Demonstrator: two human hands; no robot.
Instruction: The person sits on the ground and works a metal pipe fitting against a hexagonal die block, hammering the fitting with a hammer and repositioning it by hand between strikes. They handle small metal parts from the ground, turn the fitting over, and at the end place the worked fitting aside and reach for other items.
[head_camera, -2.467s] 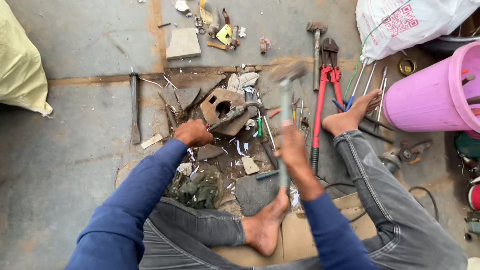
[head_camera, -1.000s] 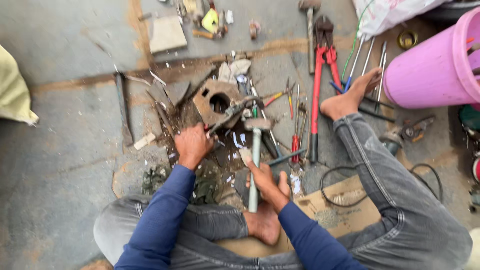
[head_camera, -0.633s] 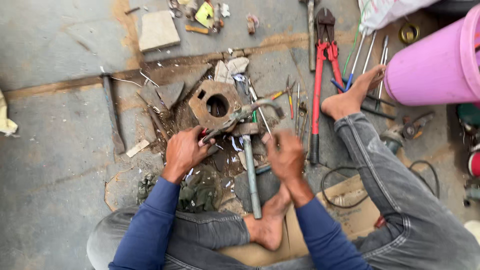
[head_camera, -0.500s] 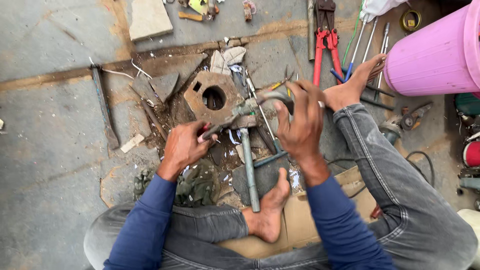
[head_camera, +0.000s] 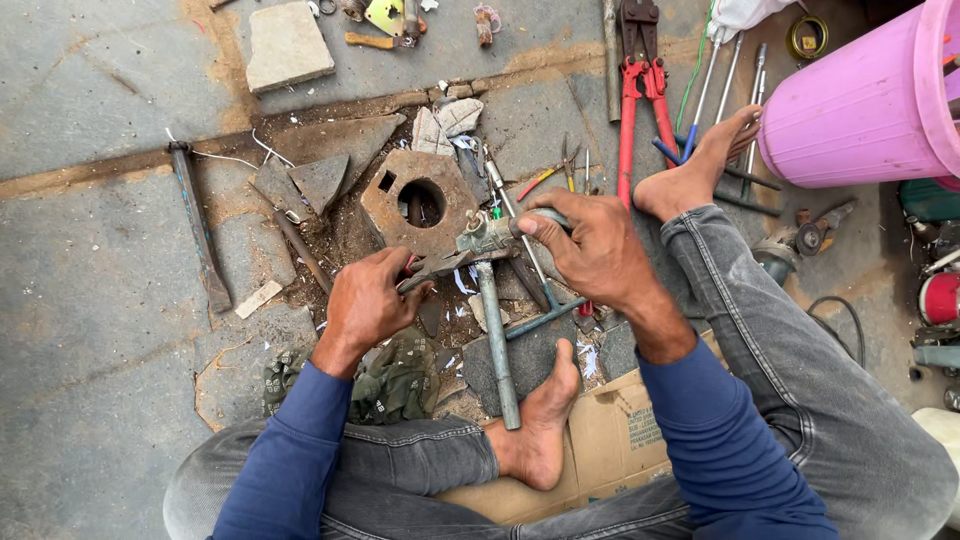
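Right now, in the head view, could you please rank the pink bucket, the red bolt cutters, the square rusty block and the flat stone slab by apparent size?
1. pink bucket, though partly cropped
2. red bolt cutters, longest but slim
3. square rusty block
4. flat stone slab, close to the block, so that order is unsure

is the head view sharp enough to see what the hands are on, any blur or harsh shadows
Head view: sharp, no motion blur; light is soft and even, shadows faint. The left hand grips pliers; the right hand holds a metal fitting. The pink bucket bends at the frame edge, showing wide-angle distortion.
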